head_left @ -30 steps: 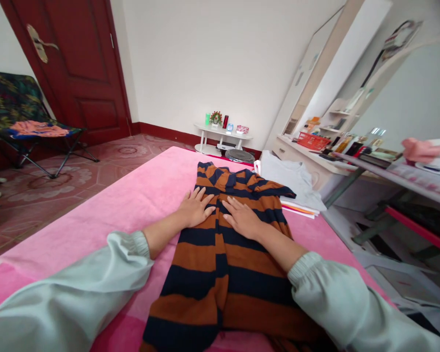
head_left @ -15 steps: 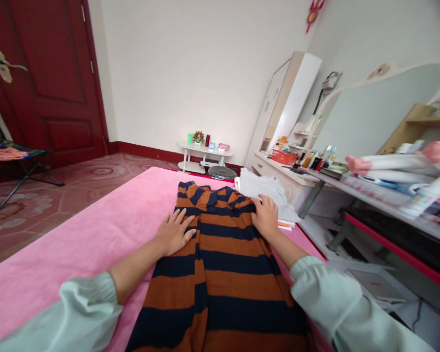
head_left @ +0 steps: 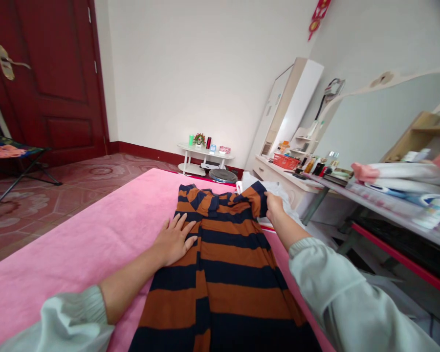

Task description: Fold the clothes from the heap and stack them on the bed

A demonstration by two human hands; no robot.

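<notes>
A brown and navy striped shirt (head_left: 227,259) lies stretched out on the pink bed cover (head_left: 117,220), its collar end away from me and its lower part running out of view at the bottom. My left hand (head_left: 176,239) rests flat on the shirt's left side, fingers spread. At the far right corner, my right hand (head_left: 274,205) pinches the edge of the short sleeve (head_left: 255,198), which is lifted and drawn out to the right. Behind that hand sits a pile of white cloth (head_left: 284,193), partly covered by the sleeve.
A long desk with folded towels (head_left: 407,177) and a white bottle runs along the right. Beyond it stands a dresser with a red basket (head_left: 286,161). A small white table (head_left: 205,151) is past the bed's far end. A folding chair (head_left: 18,151) stands at left.
My right hand has taken hold of the sleeve and pulled it up and out to the right. The left hand stays flat on the shirt. The view has shifted slightly.
</notes>
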